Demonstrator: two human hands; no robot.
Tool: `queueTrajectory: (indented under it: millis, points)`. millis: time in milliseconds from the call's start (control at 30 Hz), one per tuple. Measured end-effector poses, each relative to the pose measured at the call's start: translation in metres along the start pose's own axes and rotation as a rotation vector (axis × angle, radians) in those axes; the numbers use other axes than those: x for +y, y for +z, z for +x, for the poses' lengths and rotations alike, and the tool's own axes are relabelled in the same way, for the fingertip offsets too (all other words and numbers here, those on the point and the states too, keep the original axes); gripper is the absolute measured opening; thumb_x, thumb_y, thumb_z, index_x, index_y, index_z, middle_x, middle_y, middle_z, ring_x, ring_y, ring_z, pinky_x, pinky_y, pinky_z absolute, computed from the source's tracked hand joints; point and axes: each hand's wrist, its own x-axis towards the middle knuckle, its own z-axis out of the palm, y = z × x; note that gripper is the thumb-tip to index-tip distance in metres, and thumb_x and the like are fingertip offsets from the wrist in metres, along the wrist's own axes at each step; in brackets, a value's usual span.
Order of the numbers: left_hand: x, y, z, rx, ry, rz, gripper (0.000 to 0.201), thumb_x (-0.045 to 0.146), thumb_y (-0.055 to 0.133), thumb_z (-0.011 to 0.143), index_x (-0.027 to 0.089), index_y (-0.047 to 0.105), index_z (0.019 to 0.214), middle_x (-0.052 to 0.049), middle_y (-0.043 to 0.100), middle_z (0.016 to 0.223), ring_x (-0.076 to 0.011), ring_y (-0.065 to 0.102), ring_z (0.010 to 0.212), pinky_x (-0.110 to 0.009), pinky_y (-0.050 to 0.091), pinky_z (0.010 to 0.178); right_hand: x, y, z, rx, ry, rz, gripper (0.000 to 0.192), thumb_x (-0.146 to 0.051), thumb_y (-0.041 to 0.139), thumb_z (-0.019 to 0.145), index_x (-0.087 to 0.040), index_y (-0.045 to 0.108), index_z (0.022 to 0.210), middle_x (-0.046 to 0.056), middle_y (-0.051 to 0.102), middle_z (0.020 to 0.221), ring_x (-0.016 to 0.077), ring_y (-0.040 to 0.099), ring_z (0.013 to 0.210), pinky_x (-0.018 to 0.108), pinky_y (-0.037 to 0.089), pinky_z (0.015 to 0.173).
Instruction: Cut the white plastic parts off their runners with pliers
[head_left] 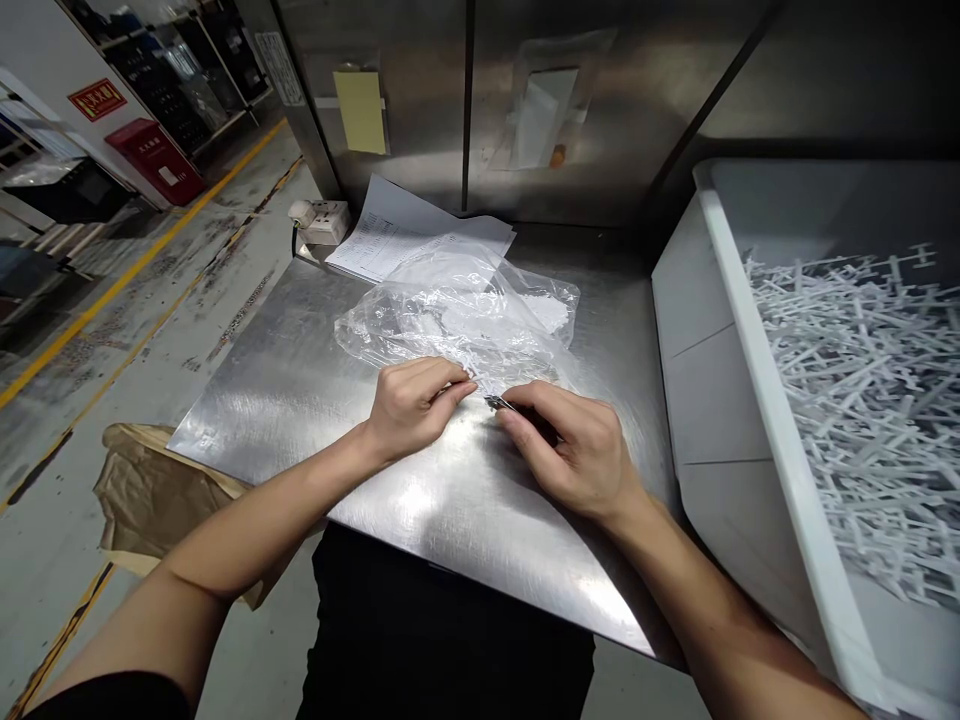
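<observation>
Both hands are meeting at the near edge of a clear plastic bag (465, 315) that is lying crumpled on the steel bench (300, 400). The left hand (409, 405) is curling its fingers and pinching the bag's edge between thumb and forefinger. The right hand (574, 450) is closing around a small dark tool (499, 403) — tweezers or a clip, too small to tell — whose tip is sitting right at the spot the left hand is holding. The two hands are nearly touching.

The bag is lying flat and wrinkled, with some white pieces (547, 310) showing through the film near its far side. I cannot tell whether its mouth is sealed or open under the fingers. Judging from how things lie, the work on the bag's edge is looking only just under way: the bag is sitting mostly slack and nothing is lying loose on the bench beside it.

Behind the bag, printed paper sheets (390, 235) are resting near the steel back wall, beside a white power socket (322, 220). On the right, just beside the bench, a white bin (750, 330) is holding a heap of white plastic strips (862, 380) — well apart from the hands. A brown paper bag (146, 490) is lying on the floor at the left.
</observation>
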Motion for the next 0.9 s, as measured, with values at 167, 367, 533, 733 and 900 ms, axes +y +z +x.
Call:
queueTrajectory:
  millis: [167,367,533,733,900]
  points:
    - [0.0,0.0,0.001,-0.014,0.011,0.011,0.016,0.019,0.07,0.106,0.018,0.071,0.091,0.0,0.077,0.078,-0.012,0.07,0.068,-0.025,0.052,0.066,0.001,0.001,-0.001,0.005,0.032,0.02,0.015,-0.032,0.063,0.108,-0.023,0.072,0.1,0.003,0.075,0.082,0.0193,0.067,0.07,0.035,0.049,0.068]
    - [0.0,-0.001,0.001,-0.032,0.03,0.038,0.019,0.02,0.067,0.108,0.019,0.071,0.09,-0.001,0.076,0.077,-0.0127,0.07,0.068,-0.027,0.052,0.066,-0.001,-0.001,0.002,-0.051,0.18,0.143,0.015,-0.034,0.065,0.107,-0.025,0.072,0.098,0.001,0.073,0.08,0.0184,0.066,0.069,0.034,0.049,0.068]
    - [0.0,-0.001,0.001,-0.047,0.025,0.045,0.017,0.019,0.068,0.107,0.018,0.071,0.09,-0.001,0.077,0.078,-0.0129,0.07,0.068,-0.027,0.051,0.065,0.001,0.0,0.003,-0.067,0.218,0.2,0.016,-0.035,0.067,0.106,-0.024,0.073,0.096,0.0,0.072,0.078,0.0172,0.063,0.068,0.032,0.047,0.067]
    - [0.004,0.002,-0.002,-0.093,-0.019,0.078,0.018,0.02,0.068,0.106,0.018,0.071,0.089,0.0,0.077,0.077,-0.0129,0.069,0.066,-0.027,0.049,0.063,0.01,0.012,0.002,-0.01,0.43,0.394,0.027,-0.042,0.069,0.103,-0.021,0.072,0.087,-0.001,0.063,0.07,0.0154,0.052,0.063,0.03,0.039,0.057]
    - [0.005,0.002,-0.001,-0.12,-0.102,0.039,0.017,0.022,0.07,0.105,0.018,0.074,0.09,-0.001,0.078,0.079,-0.0141,0.071,0.068,-0.027,0.051,0.065,0.011,0.009,0.004,0.005,0.454,0.485,0.029,-0.046,0.07,0.102,-0.021,0.072,0.087,-0.001,0.06,0.069,0.0151,0.05,0.062,0.029,0.038,0.055]
